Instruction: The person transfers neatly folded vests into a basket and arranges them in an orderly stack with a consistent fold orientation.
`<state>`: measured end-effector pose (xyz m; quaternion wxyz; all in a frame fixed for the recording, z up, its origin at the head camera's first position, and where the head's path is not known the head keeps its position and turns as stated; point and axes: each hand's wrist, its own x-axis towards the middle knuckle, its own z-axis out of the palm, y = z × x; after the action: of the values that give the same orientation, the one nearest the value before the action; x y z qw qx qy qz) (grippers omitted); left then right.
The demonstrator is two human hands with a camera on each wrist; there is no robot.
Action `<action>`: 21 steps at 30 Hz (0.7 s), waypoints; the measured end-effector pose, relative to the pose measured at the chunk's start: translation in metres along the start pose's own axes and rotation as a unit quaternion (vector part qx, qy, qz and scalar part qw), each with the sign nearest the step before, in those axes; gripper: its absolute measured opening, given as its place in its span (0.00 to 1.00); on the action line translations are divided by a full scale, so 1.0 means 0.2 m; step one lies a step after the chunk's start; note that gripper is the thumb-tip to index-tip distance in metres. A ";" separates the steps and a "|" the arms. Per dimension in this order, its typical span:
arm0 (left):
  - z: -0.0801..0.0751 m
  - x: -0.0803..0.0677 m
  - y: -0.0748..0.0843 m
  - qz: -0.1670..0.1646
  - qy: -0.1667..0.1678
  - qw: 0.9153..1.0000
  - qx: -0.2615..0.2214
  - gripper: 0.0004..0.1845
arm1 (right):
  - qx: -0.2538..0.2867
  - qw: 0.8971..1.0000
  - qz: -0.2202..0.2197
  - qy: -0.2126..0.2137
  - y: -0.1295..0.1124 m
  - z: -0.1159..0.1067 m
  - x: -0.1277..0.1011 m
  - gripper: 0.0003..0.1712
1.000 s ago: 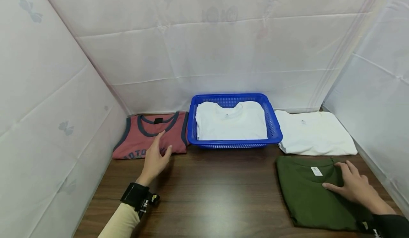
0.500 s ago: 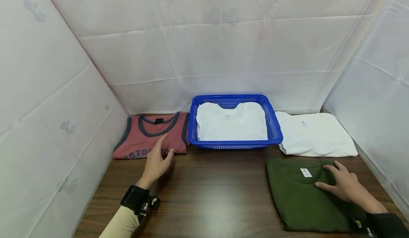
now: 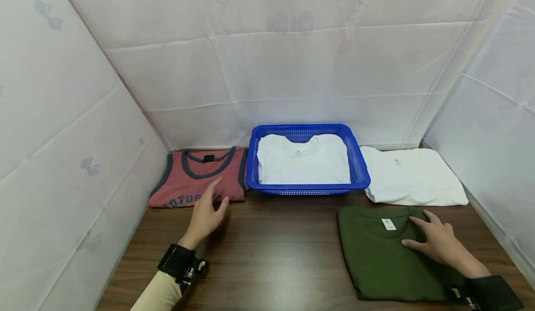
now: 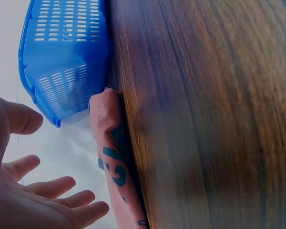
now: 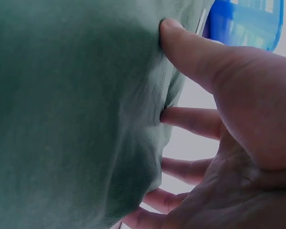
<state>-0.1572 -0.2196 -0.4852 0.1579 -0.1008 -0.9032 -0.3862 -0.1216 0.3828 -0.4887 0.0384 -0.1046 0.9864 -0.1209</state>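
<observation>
On the right of the table lies a folded dark green T-shirt [image 3: 384, 255], with a white label at its neckline. My right hand [image 3: 439, 243] rests on its upper right part, and in the right wrist view the thumb and fingertips press into the green cloth [image 5: 76, 119] without curling round it. At the left, my left hand [image 3: 205, 218] is held over the front edge of a folded red tank top [image 3: 209, 183] with dark trim and lettering. Its fingers are spread and hold nothing; in the left wrist view they stand apart from the red cloth [image 4: 107, 117].
A blue plastic basket [image 3: 309, 188] stands at the back middle with a folded white T-shirt [image 3: 305, 165] inside. Right of it lies a folded white garment [image 3: 414, 176]. White sheets [image 3: 292, 69] wall the back and both sides of the wooden table [image 3: 267, 255].
The green T-shirt has slid leftward across the table together with my right hand. My left hand stays almost in place over the red tank top.
</observation>
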 end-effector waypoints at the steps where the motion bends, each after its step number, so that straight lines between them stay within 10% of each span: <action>1: 0.00 0.00 0.00 0.000 -0.002 1.000 0.000 0.33 | 0.001 1.000 -0.001 0.000 -0.02 0.00 0.00 0.46; 21: 0.00 -0.03 0.07 0.027 -0.017 0.999 0.017 0.17 | 0.029 0.998 -0.040 -0.050 -0.27 -0.01 0.11 0.48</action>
<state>-0.1483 -0.2117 -0.4778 0.1548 -0.1285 -0.9091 -0.3647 -0.1316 0.3272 -0.4747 0.0858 -0.1487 0.9743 -0.1459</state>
